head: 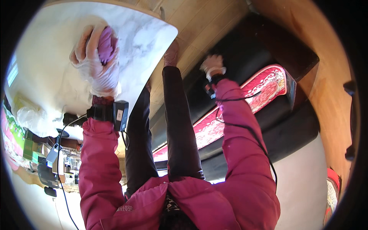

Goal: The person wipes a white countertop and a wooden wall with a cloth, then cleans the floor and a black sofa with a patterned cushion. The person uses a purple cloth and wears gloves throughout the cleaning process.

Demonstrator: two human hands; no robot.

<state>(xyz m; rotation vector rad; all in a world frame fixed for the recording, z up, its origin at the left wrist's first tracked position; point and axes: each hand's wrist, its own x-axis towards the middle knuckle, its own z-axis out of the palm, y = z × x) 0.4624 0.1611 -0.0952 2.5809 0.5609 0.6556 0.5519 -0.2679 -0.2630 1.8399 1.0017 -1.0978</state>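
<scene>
My left hand (96,57), in a thin clear glove, is closed around a crumpled purple cloth (106,46) on the pale marble-patterned tabletop (143,31). A black device is strapped at that wrist, with a cable running from it. On the other side my right hand (214,65), also gloved, is held out over a glossy black seat or bench (238,43). It is slightly blurred, and its fingers look partly curled; whether it holds anything cannot be told. A red and white floral runner (264,86) lies beside that forearm.
A clear plastic bag (37,119) lies at the table's left edge, near green boxes (31,146) and other small items. The table's rounded corner juts out beside my legs. Wooden flooring (192,20) shows between table and black furniture. A loose black cable crosses my right sleeve.
</scene>
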